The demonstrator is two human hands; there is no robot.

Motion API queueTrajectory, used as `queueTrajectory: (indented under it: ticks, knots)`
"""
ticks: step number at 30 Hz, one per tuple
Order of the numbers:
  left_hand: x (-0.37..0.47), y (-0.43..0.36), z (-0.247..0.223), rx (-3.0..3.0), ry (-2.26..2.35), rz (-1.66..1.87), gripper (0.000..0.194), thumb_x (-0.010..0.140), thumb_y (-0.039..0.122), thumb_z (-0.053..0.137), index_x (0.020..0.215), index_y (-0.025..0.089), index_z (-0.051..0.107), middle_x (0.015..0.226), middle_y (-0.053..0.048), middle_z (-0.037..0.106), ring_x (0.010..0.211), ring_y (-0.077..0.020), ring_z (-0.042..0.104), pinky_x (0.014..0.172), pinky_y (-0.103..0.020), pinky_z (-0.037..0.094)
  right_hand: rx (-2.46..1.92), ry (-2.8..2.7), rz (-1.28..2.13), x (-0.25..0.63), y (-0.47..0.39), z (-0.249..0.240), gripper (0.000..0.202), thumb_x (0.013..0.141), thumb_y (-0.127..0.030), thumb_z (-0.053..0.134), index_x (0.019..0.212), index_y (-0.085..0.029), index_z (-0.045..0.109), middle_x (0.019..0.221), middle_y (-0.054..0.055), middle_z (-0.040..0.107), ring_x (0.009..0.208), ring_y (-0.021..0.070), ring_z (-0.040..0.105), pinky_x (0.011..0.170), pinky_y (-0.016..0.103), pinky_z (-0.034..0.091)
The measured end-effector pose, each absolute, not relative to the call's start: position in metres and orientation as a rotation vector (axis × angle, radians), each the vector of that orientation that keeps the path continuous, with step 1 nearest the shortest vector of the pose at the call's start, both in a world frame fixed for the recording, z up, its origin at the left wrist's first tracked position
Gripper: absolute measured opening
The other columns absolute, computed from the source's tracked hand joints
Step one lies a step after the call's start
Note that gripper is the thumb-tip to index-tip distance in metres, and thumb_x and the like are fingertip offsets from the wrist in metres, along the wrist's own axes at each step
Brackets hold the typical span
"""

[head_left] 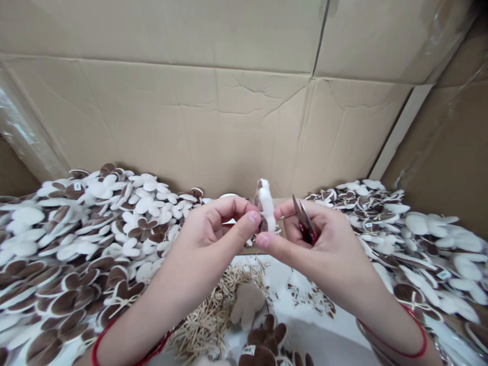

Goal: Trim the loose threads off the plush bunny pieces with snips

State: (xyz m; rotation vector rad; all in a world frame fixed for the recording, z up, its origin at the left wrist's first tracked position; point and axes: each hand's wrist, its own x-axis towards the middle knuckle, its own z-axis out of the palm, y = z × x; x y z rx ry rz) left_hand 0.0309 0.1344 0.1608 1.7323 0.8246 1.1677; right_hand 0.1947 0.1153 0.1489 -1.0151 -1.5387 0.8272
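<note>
A small white and brown plush piece (pixel 267 203) is held upright, edge-on, between my two hands. My left hand (pixel 224 229) pinches its left side between thumb and fingers. On the other side, my right hand (pixel 316 234) has its thumb and index finger at the piece's lower right edge. Small scissors (pixel 305 221) with red handles rest in my right palm, blades pointing up and slightly apart. Beneath the hands lies a heap of pale cream string bows (pixel 213 310). Next to the heap are a beige plush piece (pixel 247 305) and brown plush pieces (pixel 267 338), one with a white label.
Large piles of white and brown plush shapes lie at the left (pixel 87 244) and the right (pixel 419 244). Small brown and cream bits (pixel 310 297) are scattered on the white table surface (pixel 324 335). Cardboard walls (pixel 190 112) stand behind and at both sides.
</note>
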Motion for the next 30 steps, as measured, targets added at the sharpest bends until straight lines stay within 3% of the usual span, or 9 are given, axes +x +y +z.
queueTrajectory:
  ticks: [3,7,13,18,24,30]
  knots:
    - [0.033,0.133,0.163,1.742,0.798,1.165,0.014,0.085,0.026,0.061,0.074,0.019,0.063,0.065,0.002,0.062,0.057,-0.0092,0.055,0.049,-0.017,0.045,-0.981,-1.549,0.858,0.195,0.116,0.148,0.02,0.08,-0.031,0.071,0.072,-0.018,0.059,0.053,-0.009,0.031,0.049,0.007,0.028,0.042,0.02,0.025]
    - [0.034,0.133,0.164,1.762,0.808,1.162,0.014,0.084,0.025,0.062,0.071,0.019,0.063,0.06,0.004,0.055,0.052,-0.0079,0.048,0.046,-0.017,0.041,-0.91,-1.535,0.941,0.194,0.119,0.147,0.022,0.083,-0.026,0.066,0.065,-0.018,0.056,0.06,-0.005,0.044,0.056,0.0088,0.037,0.049,0.022,0.032]
    - [0.029,0.135,0.163,1.766,0.786,1.081,0.02,0.083,0.026,0.06,0.065,0.019,0.06,0.055,0.004,0.048,0.049,-0.0082,0.039,0.043,-0.018,0.035,-0.802,-1.505,1.183,0.197,0.122,0.151,0.021,0.077,-0.034,0.073,0.069,-0.019,0.061,0.042,-0.012,0.03,0.037,0.0053,0.017,0.035,0.022,0.016]
    - [0.033,0.132,0.163,1.902,0.914,1.183,0.016,0.082,0.024,0.06,0.067,0.018,0.06,0.06,0.002,0.056,0.055,-0.0102,0.049,0.047,-0.02,0.039,-0.909,-1.626,1.081,0.202,0.124,0.15,0.022,0.078,-0.034,0.073,0.071,-0.019,0.058,0.056,-0.007,0.038,0.05,0.0086,0.03,0.044,0.023,0.024]
    - [0.036,0.127,0.162,2.05,0.978,1.151,0.02,0.083,0.023,0.057,0.064,0.018,0.058,0.059,0.002,0.056,0.056,-0.0114,0.051,0.049,-0.021,0.04,-0.81,-1.767,0.955,0.203,0.123,0.148,0.029,0.094,-0.036,0.057,0.07,-0.019,0.055,0.068,-0.002,0.049,0.065,0.0123,0.043,0.059,0.025,0.034]
    - [0.032,0.126,0.167,1.811,0.778,1.109,0.019,0.085,0.019,0.056,0.067,0.018,0.06,0.061,0.003,0.057,0.059,-0.0099,0.052,0.053,-0.02,0.041,-0.706,-1.779,0.981,0.207,0.12,0.15,0.035,0.094,-0.033,0.059,0.063,-0.02,0.05,0.055,-0.008,0.029,0.047,0.0086,0.021,0.046,0.025,0.021]
